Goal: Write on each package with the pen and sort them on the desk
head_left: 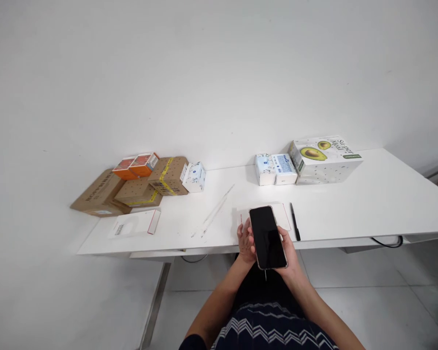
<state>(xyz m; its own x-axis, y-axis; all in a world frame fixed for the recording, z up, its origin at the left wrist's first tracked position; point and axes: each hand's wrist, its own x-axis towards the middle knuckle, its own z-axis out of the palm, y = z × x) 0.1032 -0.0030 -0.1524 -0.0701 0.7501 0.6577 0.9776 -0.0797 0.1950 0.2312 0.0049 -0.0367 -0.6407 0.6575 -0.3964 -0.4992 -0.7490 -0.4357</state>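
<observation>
White wall behind, white table (368,204) across the middle, pale tiled floor below. Dark-screened phone (267,236) held face up over the table's near edge, long axis running away from the body. Left hand (245,241) against the phone's left edge, fingers curled round it. Right hand (290,253) under and along the phone's right edge and lower corner, cupped closed about it. Both forearms rising from the bottom of the view, above a dark garment with pale zigzag stripes.

Directly beyond the phone, partly hidden by it: white paper sheet (282,214) flat on the table. Just right of the sheet: black pen (295,221), lying roughly parallel to the phone. Left of the hands: two thin pale strips (215,211), laid diagonally. Farther left, near the table's left end: flat white packet (135,224) with a red edge.

Against the wall, right of centre: two small white-and-blue packs (276,169) side by side, touching a larger avocado-printed box (324,159). Against the wall, far left: stacked brown cartons (138,187), two small orange boxes (136,166) on top, one small white box (194,177) leaning at the right end.

Under the table: metal leg (155,304) at left, dark cable (387,242) hanging at right.
</observation>
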